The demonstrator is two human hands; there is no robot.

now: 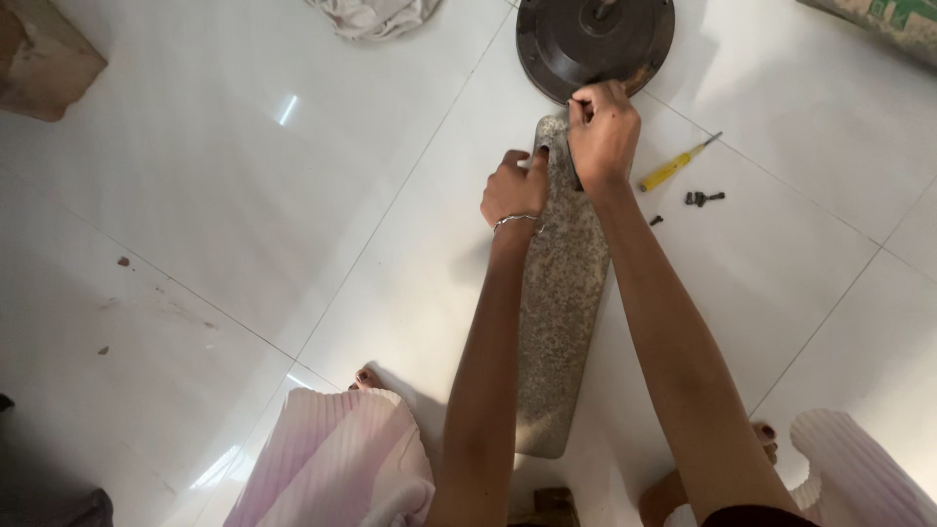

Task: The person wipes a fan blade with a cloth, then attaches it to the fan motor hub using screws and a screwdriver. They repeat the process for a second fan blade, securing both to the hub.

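A long, dusty grey fan blade (559, 312) lies on the white tiled floor, its far end meeting a dark round fan motor housing (595, 39). My left hand (513, 187) grips the blade's left edge near that end; a thin bracelet is on the wrist. My right hand (602, 129) is closed at the joint between blade and housing, fingers pinched on something small that is hidden. A yellow-handled screwdriver (676, 166) lies on the floor just right of my right hand, untouched.
Loose dark screws (703, 198) and one small piece (656, 221) lie right of the blade. A crumpled cloth (376, 15) sits at the top, a brown box (39, 59) at top left. My pink pleated garment (332, 459) and bare toes are at the bottom.
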